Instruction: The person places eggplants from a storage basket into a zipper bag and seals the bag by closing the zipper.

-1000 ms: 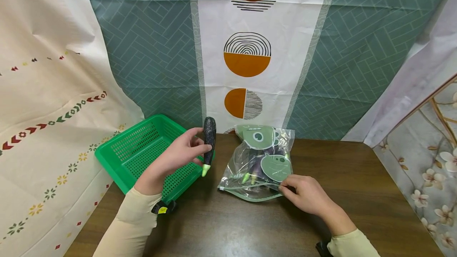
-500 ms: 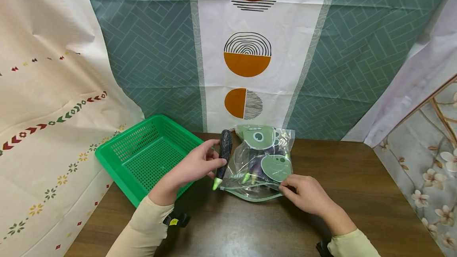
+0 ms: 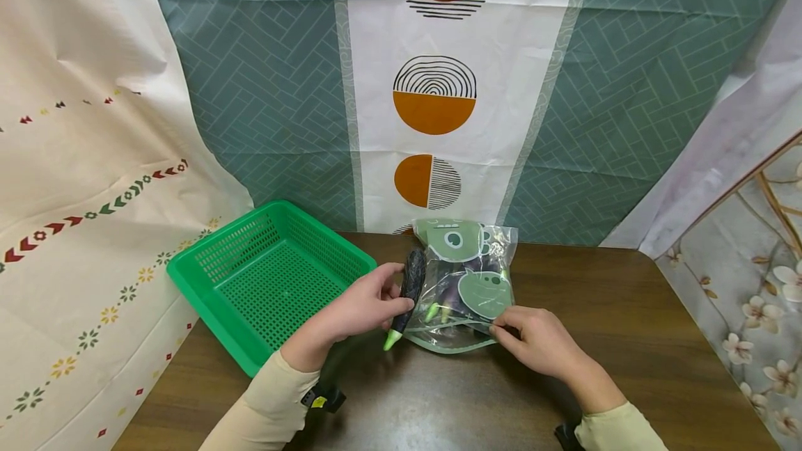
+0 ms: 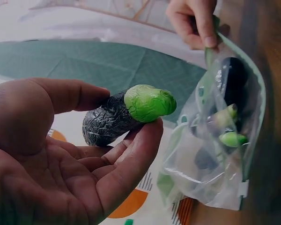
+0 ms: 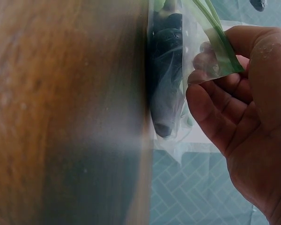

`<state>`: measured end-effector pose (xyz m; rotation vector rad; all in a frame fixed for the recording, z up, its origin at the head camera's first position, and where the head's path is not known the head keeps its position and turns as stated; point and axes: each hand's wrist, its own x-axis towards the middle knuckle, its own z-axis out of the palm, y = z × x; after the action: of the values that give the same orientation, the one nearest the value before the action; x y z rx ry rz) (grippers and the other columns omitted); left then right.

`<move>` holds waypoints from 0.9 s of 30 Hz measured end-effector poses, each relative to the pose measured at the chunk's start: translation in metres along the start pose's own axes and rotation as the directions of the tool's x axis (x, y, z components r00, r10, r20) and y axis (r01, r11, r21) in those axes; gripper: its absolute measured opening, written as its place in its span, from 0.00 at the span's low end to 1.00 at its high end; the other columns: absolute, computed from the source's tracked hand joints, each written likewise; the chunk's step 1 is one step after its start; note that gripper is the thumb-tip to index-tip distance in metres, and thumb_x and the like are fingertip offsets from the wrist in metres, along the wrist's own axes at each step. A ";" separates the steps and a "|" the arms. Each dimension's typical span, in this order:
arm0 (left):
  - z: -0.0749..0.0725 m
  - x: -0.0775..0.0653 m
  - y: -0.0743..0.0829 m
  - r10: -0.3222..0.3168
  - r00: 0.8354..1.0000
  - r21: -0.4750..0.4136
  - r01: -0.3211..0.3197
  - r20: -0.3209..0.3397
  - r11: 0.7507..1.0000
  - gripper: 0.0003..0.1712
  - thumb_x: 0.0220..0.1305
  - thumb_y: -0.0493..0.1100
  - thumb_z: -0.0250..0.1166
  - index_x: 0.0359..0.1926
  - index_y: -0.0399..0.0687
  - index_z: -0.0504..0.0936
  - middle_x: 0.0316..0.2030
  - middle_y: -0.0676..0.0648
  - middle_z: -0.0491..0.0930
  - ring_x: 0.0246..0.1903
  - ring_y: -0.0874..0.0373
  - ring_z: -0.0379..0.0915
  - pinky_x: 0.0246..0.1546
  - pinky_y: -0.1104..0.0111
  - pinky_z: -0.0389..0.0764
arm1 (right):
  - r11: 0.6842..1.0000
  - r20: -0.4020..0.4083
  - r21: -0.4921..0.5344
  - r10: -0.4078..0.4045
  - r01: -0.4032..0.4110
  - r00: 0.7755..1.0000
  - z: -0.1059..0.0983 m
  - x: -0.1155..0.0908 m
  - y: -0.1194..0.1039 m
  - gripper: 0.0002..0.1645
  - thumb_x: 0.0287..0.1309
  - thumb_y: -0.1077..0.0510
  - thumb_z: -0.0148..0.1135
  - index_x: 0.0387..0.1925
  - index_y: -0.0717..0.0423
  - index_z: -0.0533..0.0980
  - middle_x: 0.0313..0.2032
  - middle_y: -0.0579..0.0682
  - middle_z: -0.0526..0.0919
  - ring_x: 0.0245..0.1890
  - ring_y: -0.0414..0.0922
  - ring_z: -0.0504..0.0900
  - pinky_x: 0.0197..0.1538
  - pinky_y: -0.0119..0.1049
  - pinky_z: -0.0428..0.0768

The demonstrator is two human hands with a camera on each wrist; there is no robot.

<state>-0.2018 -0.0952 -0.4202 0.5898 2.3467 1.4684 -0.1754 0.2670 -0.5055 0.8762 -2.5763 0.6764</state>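
My left hand (image 3: pixel 366 305) pinches a dark eggplant (image 3: pixel 412 280) between thumb and fingers. Its skin looks wrinkled, and the light green stem end (image 4: pixel 150 103) points toward me in the left wrist view. In the head view it overlaps the left side of a clear zip bag (image 3: pixel 454 242) printed with green cartoon animals. Several dark eggplants with pale green stem ends show through the bag's plastic. My right hand (image 3: pixel 539 339) pinches the bag's green-edged mouth at its right corner, lifting one layer (image 5: pixel 215 47) away from the other. The mouth gapes toward me.
A green plastic basket (image 3: pixel 241 249) with perforated walls stands to the left, close to my left forearm. Brown wood table (image 3: pixel 626 319) lies under everything. A patterned cloth (image 3: pixel 276 89) hangs behind, and other printed cloths border both sides.
My left hand has carried the eggplant right and toward me, from beside the basket to the bag's left edge. My right hand has stayed at the bag's mouth.
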 end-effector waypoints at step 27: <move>0.035 0.004 -0.021 0.053 0.992 0.314 -0.088 0.117 0.945 0.40 0.71 0.46 0.75 0.79 0.42 0.73 0.32 0.55 0.79 0.32 0.63 0.73 0.38 0.65 0.77 | 1.000 -0.044 0.005 -0.007 0.007 0.999 0.001 0.001 0.000 0.10 0.64 0.62 0.80 0.35 0.42 0.89 0.33 0.29 0.85 0.31 0.26 0.79 0.34 0.34 0.82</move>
<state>-0.1924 -0.0740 -0.4543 0.8194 2.5174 1.0576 -0.1759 0.2658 -0.5059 0.8618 -2.5327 0.6925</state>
